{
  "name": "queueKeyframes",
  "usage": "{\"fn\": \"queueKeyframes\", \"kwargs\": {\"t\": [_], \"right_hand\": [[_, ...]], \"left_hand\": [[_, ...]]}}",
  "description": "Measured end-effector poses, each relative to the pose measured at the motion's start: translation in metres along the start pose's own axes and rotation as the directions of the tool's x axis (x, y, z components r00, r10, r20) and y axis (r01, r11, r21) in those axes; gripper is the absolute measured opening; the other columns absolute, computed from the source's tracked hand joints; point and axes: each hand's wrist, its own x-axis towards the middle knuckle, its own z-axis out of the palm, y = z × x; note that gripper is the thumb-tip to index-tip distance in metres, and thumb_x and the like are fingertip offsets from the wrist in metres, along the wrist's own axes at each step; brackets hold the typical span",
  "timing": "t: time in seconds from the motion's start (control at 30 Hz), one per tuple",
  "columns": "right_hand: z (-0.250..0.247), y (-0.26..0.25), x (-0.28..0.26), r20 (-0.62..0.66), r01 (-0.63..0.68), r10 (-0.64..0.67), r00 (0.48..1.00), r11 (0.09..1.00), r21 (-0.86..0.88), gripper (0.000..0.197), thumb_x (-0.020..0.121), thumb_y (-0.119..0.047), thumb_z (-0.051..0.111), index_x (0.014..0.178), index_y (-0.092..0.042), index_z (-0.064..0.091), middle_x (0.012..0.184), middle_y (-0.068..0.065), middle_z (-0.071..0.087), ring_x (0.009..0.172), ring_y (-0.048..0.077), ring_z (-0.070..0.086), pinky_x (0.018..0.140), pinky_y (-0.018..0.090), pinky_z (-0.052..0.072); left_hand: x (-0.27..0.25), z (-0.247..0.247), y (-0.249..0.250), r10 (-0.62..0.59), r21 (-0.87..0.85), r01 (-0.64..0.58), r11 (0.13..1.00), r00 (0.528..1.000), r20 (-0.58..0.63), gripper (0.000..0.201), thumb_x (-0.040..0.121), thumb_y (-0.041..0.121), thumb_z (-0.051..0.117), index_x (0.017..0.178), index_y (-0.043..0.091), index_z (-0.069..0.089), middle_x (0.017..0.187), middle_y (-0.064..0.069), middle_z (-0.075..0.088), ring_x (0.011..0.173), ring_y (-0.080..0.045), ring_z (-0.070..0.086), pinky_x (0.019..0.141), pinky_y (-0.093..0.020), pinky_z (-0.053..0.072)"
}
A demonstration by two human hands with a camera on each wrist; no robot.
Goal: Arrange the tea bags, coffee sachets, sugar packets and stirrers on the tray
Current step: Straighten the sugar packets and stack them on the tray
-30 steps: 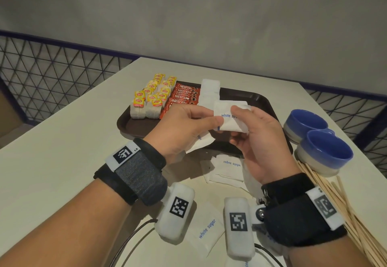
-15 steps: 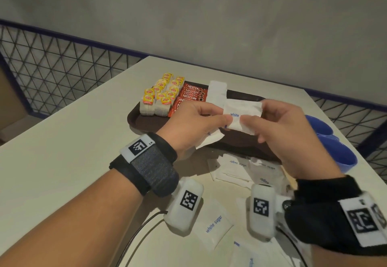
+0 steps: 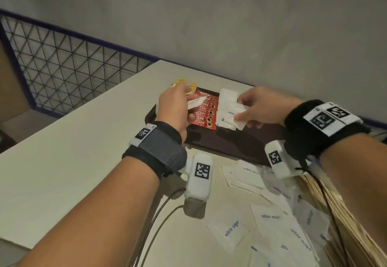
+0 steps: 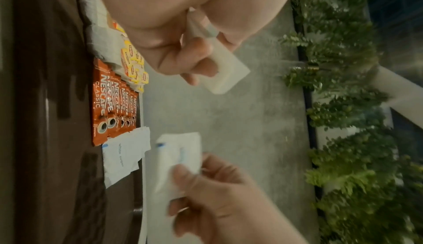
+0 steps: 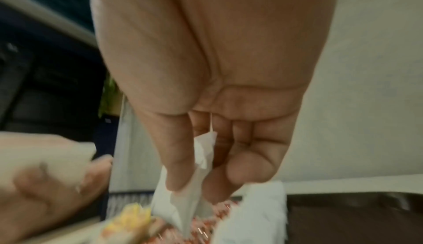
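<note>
Both hands hover apart over the dark brown tray (image 3: 240,143). My left hand (image 3: 189,104) grips a few white sugar packets (image 3: 195,102) above the red coffee sachets (image 3: 206,111), and the left wrist view shows the packets (image 4: 226,72) sticking out past its curled fingers. My right hand (image 3: 238,109) pinches one white sugar packet (image 3: 234,117) by its edge, just over the sugar packets (image 3: 227,99) lying on the tray beside the sachets. Yellow-tagged tea bags (image 3: 182,81) peek out behind my left hand at the tray's far left.
Loose white sugar packets (image 3: 230,231) are scattered on the table in front of the tray, between my forearms. A bundle of wooden stirrers (image 3: 345,214) lies along the near right under my right arm. A mesh railing (image 3: 73,74) borders the table's left side.
The hands held the packets together near the tray's front; they have since parted and reached farther over the tray, the right taking one packet toward the sugar pile. The blue bowls have left the view.
</note>
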Motion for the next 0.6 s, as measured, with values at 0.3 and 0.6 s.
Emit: {"fn": "queueKeyframes", "kwargs": {"t": [0.3,0.6], "right_hand": [[0.036,0.018,0.045,0.047,-0.101,0.112,0.993,0.977,-0.186,0.039,0.090,-0.022,0.076,0.126,-0.013,0.062,0.086,0.005,0.076,0.071,0.017,0.074,0.068,0.032,0.064],[0.042,0.016,0.052,0.026,-0.196,0.198,0.980,0.979,-0.060,0.045,0.083,-0.020,0.084,0.116,-0.015,0.053,0.095,0.003,0.064,0.075,0.025,0.074,0.072,0.039,0.065]], "left_hand": [[0.008,-0.001,-0.003,0.039,0.045,-0.041,0.998,0.998,0.046,0.028,0.092,-0.008,0.046,0.101,0.010,0.064,0.101,-0.012,0.065,0.084,-0.023,0.064,0.073,-0.036,0.056],[0.008,0.000,-0.005,0.055,0.116,-0.063,0.991,0.996,0.068,0.030,0.095,-0.003,0.050,0.115,0.015,0.063,0.109,-0.005,0.063,0.101,-0.023,0.065,0.083,-0.039,0.061]]}}
